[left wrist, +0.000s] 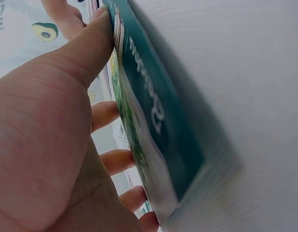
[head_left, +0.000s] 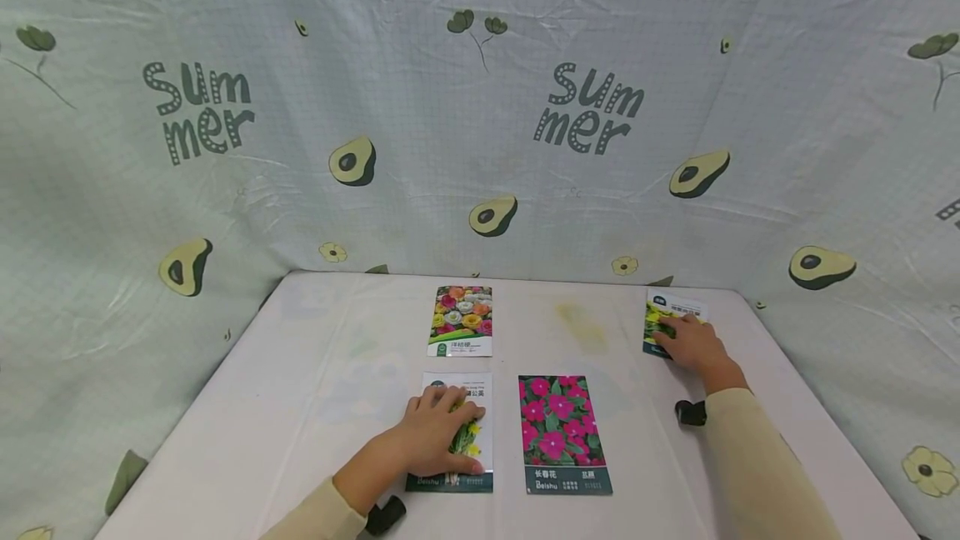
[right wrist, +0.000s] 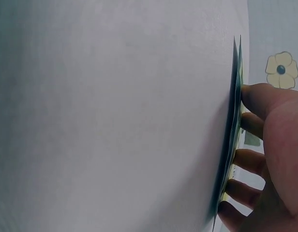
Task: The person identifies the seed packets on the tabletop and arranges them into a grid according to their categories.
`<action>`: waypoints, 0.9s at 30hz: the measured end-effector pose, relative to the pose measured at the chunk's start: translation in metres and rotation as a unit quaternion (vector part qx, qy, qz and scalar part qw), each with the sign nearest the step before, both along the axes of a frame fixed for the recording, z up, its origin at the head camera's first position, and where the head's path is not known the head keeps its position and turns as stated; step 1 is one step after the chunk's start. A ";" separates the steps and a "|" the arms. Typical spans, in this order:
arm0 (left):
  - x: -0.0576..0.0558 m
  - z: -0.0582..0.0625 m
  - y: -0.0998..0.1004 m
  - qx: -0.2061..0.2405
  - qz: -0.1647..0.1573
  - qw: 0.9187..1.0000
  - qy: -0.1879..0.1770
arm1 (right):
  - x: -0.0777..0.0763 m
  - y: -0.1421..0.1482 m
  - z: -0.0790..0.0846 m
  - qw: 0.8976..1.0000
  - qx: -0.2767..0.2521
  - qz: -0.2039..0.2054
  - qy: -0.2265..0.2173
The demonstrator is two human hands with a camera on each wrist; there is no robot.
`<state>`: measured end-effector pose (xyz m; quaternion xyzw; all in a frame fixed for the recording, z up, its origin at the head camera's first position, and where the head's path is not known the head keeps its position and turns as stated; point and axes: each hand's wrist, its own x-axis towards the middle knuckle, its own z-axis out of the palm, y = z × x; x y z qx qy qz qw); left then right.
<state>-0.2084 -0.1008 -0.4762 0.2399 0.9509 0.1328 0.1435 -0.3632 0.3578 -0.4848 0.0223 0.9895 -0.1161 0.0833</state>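
My left hand [head_left: 435, 434] rests with spread fingers on a seed packet [head_left: 482, 433] with yellow flowers and a dark green bottom band. In the left wrist view the thumb [left wrist: 93, 46] and fingertips touch its printed face. At the back right, my right hand [head_left: 696, 346] lies over another yellow-flowered packet [head_left: 652, 323], covering much of it. Two thin edges show under those fingertips in the right wrist view, like stacked packets [right wrist: 231, 116]. Between the hands lies a packet with pink flowers [head_left: 558, 432]. Behind the left hand is one with multicoloured blooms [head_left: 461, 319].
The packets lie flat on a white-covered table [head_left: 330, 382]. A pale curtain [head_left: 420, 107] printed with avocados and lettering hangs behind it and along the sides. A black wrist device [head_left: 690, 412] sits below the right wrist, another [head_left: 386, 515] below the left.
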 end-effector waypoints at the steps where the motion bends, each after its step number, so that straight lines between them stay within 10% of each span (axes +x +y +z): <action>1: 0.000 0.000 0.000 0.000 0.000 1.000 0.001 | 0.000 -0.001 0.001 1.000 0.000 0.002 0.001; 27: 0.001 0.003 -0.001 0.003 -0.002 1.000 0.000 | -0.005 -0.021 -0.001 1.000 0.002 0.017 0.005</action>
